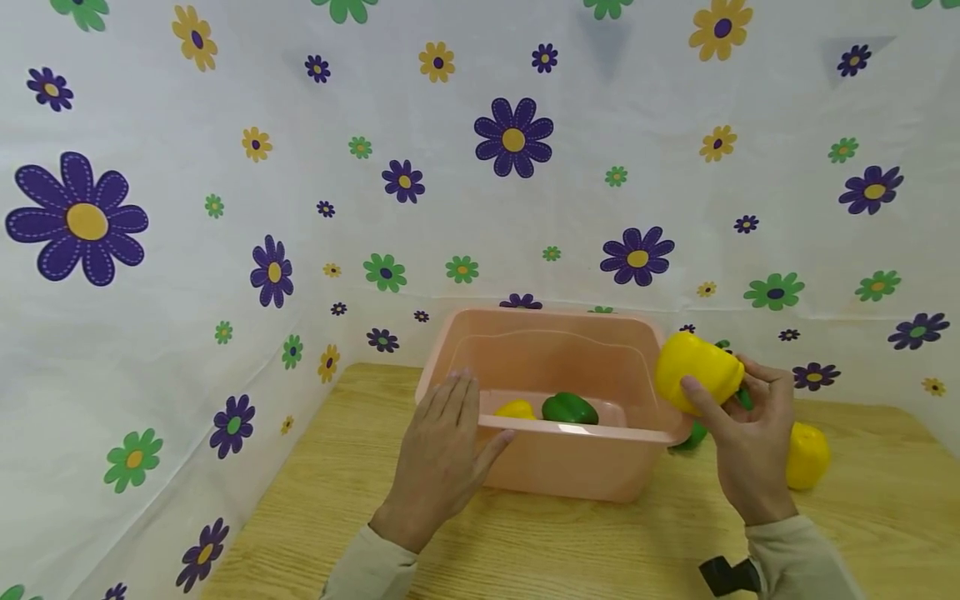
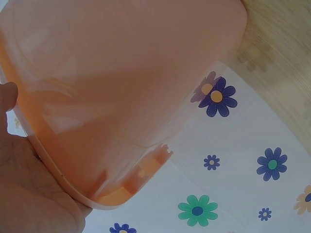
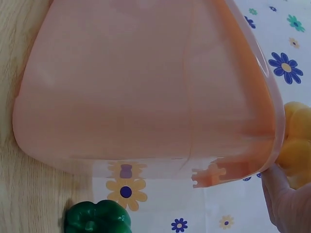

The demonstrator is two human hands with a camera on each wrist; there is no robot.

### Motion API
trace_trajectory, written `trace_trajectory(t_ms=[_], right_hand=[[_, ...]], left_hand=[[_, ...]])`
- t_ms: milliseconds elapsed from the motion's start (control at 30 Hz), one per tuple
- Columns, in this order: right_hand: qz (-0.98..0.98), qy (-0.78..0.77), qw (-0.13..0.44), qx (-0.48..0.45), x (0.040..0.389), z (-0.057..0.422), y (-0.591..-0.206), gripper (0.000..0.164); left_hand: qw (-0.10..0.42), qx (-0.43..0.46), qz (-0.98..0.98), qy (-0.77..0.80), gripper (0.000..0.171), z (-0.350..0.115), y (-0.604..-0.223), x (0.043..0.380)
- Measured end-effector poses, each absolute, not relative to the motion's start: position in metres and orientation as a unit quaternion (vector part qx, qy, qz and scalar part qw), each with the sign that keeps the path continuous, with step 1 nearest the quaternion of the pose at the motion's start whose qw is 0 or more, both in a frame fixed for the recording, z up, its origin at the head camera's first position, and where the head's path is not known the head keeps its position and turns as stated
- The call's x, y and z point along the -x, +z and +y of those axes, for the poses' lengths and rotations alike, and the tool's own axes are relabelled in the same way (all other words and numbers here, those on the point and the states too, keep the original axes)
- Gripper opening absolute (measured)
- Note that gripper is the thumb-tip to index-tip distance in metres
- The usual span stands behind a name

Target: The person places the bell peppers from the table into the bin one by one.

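My right hand (image 1: 757, 442) holds a yellow bell pepper (image 1: 693, 371) between thumb and fingers, at the right end of a pink plastic bin (image 1: 570, 467). In the right wrist view this pepper (image 3: 297, 141) appears beside the bin's rim (image 3: 278, 116). With its fingers straight, my left hand (image 1: 442, 458) rests at the bin's front left corner, the thumb along the front rim. The left wrist view shows the palm (image 2: 39, 189) against the rim. Inside the bin lie a green bell pepper (image 1: 570, 408) and a yellow one (image 1: 516, 409), partly hidden by the front wall.
Another yellow bell pepper (image 1: 807, 456) sits on the wooden table (image 1: 547, 550) right of my right hand. A green bell pepper (image 3: 97, 217) stands near the bin's right end, mostly hidden in the head view. Flower-printed white sheeting (image 1: 450, 108) encloses the back and left.
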State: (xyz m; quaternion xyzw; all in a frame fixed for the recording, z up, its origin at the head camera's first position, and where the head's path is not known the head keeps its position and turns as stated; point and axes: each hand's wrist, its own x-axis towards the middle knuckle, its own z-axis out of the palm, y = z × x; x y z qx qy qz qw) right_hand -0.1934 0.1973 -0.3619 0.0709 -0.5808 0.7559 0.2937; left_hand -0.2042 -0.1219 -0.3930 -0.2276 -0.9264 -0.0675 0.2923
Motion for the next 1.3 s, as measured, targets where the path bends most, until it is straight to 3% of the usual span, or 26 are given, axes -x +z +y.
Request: trace_trajectory(t_ms=[1300], right_hand=[[-0.728,0.637,0.249,-0.048,0.1959,0.2010,-0.3588,0.072]], left_hand=[[0.297,0.231,-0.924,-0.064,0.078,-0.1223,-0.3922,0.2038]])
